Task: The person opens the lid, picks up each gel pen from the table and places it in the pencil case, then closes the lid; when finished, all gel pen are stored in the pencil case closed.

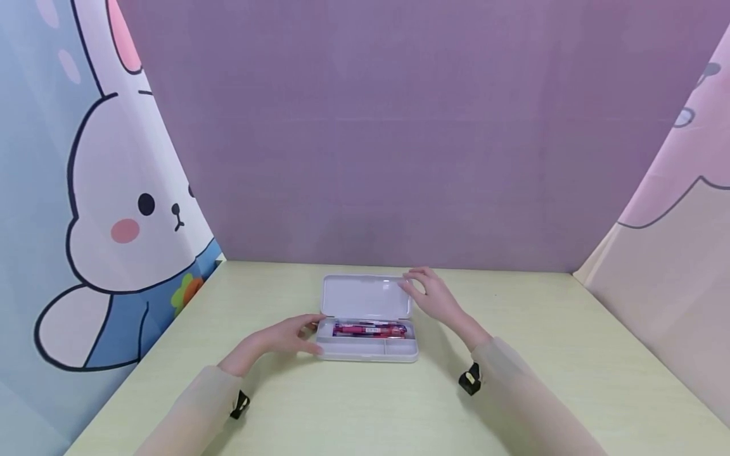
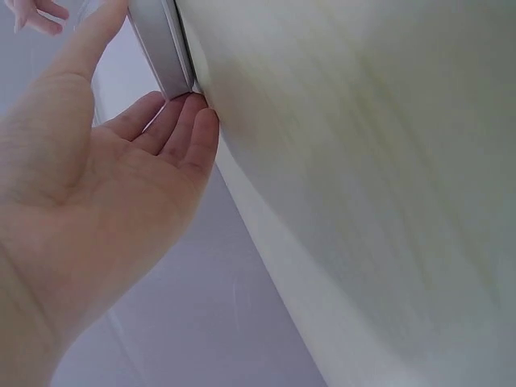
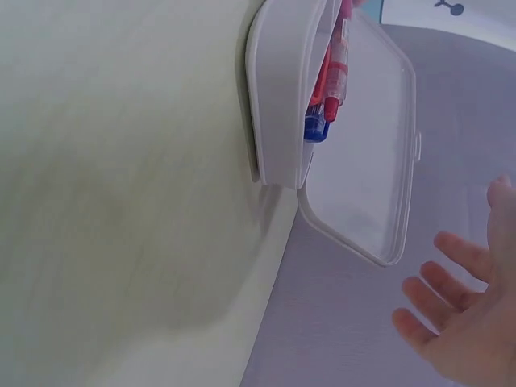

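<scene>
A white pencil case (image 1: 350, 349) stands on the table with its lid (image 1: 362, 297) raised at the back. Several pens (image 1: 371, 329), red and blue, lie in its rear compartment; the front compartments look bare. At the case's left end, my left hand (image 1: 288, 335) holds it between thumb and fingers, also seen in the left wrist view around the case's end (image 2: 161, 48). My right hand (image 1: 436, 299) is by the lid's upper right corner, fingers spread and loosely bent. The right wrist view shows that hand (image 3: 468, 306) apart from the lid (image 3: 359, 173).
The pale wood-patterned table (image 1: 365, 405) ends at a purple backdrop (image 1: 365, 133). Cartoon-printed curtains flank it, a rabbit curtain (image 1: 137, 190) on the left and a pink and cream one (image 1: 678, 209) on the right.
</scene>
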Action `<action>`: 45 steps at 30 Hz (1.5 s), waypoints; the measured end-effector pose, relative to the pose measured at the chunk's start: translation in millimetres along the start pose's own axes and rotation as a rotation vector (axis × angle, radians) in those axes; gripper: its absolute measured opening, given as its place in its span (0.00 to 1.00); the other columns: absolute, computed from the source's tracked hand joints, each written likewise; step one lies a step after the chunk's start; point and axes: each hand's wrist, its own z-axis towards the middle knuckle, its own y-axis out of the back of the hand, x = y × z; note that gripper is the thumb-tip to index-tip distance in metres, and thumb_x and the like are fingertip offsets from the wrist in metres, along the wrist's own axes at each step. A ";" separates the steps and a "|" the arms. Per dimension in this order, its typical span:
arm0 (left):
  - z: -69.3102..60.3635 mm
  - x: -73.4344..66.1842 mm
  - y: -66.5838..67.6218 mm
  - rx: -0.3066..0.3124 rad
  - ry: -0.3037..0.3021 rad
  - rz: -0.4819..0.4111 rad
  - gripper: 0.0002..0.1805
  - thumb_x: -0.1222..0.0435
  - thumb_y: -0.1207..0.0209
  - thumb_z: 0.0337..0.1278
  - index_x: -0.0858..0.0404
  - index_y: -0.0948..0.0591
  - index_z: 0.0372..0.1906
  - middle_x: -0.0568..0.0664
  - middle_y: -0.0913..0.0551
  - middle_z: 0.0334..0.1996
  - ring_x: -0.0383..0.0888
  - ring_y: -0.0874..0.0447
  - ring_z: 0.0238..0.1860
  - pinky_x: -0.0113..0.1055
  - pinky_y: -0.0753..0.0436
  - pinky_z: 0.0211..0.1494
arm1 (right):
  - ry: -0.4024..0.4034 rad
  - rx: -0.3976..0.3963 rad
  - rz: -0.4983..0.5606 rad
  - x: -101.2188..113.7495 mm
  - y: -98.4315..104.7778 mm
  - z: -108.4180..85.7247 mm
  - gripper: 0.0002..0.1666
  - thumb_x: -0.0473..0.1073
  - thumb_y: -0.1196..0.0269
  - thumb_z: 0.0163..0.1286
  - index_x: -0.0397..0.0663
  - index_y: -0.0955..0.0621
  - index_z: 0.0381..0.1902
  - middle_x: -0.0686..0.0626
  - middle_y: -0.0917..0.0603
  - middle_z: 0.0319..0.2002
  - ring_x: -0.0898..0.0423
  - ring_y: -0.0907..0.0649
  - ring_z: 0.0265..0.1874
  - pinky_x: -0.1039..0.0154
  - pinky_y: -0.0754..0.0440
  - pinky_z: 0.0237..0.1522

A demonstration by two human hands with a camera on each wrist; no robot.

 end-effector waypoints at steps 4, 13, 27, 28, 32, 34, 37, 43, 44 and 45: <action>0.5 -0.4 -0.7 0.000 -0.002 0.003 0.45 0.52 0.33 0.48 0.62 0.38 0.69 0.59 0.32 0.64 0.56 0.33 0.62 0.56 0.34 0.66 | -0.025 0.007 -0.017 -2.0 -1.2 3.6 0.29 0.54 0.43 0.68 0.37 0.25 0.57 0.38 0.27 0.57 0.41 0.27 0.58 0.46 0.29 0.61; 2.2 -2.5 -1.8 0.004 -0.038 -0.029 0.50 0.54 0.32 0.48 0.67 0.45 0.71 0.62 0.34 0.65 0.59 0.34 0.63 0.53 0.32 0.66 | -0.046 0.102 -0.065 -5.0 -4.8 2.5 0.35 0.49 0.41 0.67 0.29 0.33 0.63 0.31 0.30 0.59 0.37 0.26 0.56 0.45 0.29 0.61; 2.1 -6.3 -0.8 -0.017 -0.021 -0.091 0.60 0.58 0.30 0.45 0.72 0.60 0.72 0.65 0.35 0.65 0.61 0.33 0.63 0.52 0.31 0.65 | 0.065 0.067 0.077 -1.4 12.3 -15.4 0.25 0.40 0.40 0.67 0.33 0.28 0.59 0.37 0.24 0.54 0.40 0.20 0.49 0.45 0.21 0.52; 2.4 -6.0 -0.5 -0.016 -0.026 -0.086 0.60 0.58 0.30 0.45 0.72 0.60 0.72 0.65 0.35 0.65 0.61 0.33 0.63 0.52 0.31 0.65 | 0.074 0.065 0.093 -1.5 13.3 -17.6 0.25 0.40 0.40 0.67 0.33 0.28 0.58 0.37 0.24 0.54 0.40 0.20 0.50 0.46 0.21 0.52; 2.5 -5.6 0.6 -0.023 -0.026 -0.074 0.60 0.57 0.30 0.44 0.71 0.59 0.72 0.64 0.33 0.64 0.60 0.33 0.63 0.52 0.30 0.65 | 0.095 0.065 0.161 -2.6 15.7 -26.8 0.21 0.38 0.40 0.67 0.37 0.26 0.56 0.39 0.23 0.55 0.41 0.20 0.51 0.49 0.21 0.54; 2.9 -5.0 1.6 -0.031 -0.034 -0.070 0.59 0.57 0.29 0.43 0.70 0.57 0.72 0.65 0.32 0.63 0.60 0.32 0.62 0.52 0.30 0.64 | 0.080 0.078 0.204 2.3 19.6 -32.0 0.18 0.38 0.41 0.67 0.38 0.24 0.54 0.39 0.21 0.53 0.40 0.20 0.52 0.50 0.20 0.53; 3.3 -4.2 3.0 -0.044 -0.044 -0.070 0.57 0.58 0.29 0.42 0.70 0.54 0.71 0.65 0.31 0.61 0.59 0.31 0.61 0.52 0.29 0.63 | 0.038 0.107 0.248 3.7 21.6 -38.1 0.14 0.42 0.43 0.69 0.43 0.22 0.50 0.42 0.18 0.50 0.42 0.19 0.51 0.52 0.20 0.52; 3.0 -0.1 2.9 -0.031 -0.105 -0.058 0.49 0.57 0.29 0.42 0.64 0.45 0.67 0.63 0.28 0.57 0.59 0.29 0.58 0.51 0.27 0.61 | 0.013 0.219 0.279 -2.5 15.7 -47.8 0.12 0.49 0.44 0.70 0.50 0.18 0.42 0.50 0.15 0.42 0.48 0.19 0.49 0.47 0.22 0.55; 2.9 0.0 2.8 -0.025 -0.121 -0.059 0.47 0.58 0.29 0.42 0.63 0.43 0.65 0.62 0.27 0.56 0.58 0.28 0.57 0.51 0.26 0.61 | 0.021 0.239 0.281 -3.7 13.9 -48.9 0.11 0.48 0.42 0.69 0.50 0.18 0.40 0.50 0.15 0.41 0.48 0.19 0.48 0.46 0.23 0.55; 2.8 -0.1 2.5 -0.021 -0.135 -0.059 0.44 0.58 0.29 0.43 0.62 0.41 0.64 0.62 0.27 0.56 0.58 0.28 0.57 0.51 0.26 0.60 | 0.028 0.256 0.286 -5.1 12.1 -49.8 0.09 0.48 0.41 0.68 0.50 0.18 0.39 0.50 0.16 0.41 0.49 0.19 0.48 0.46 0.24 0.55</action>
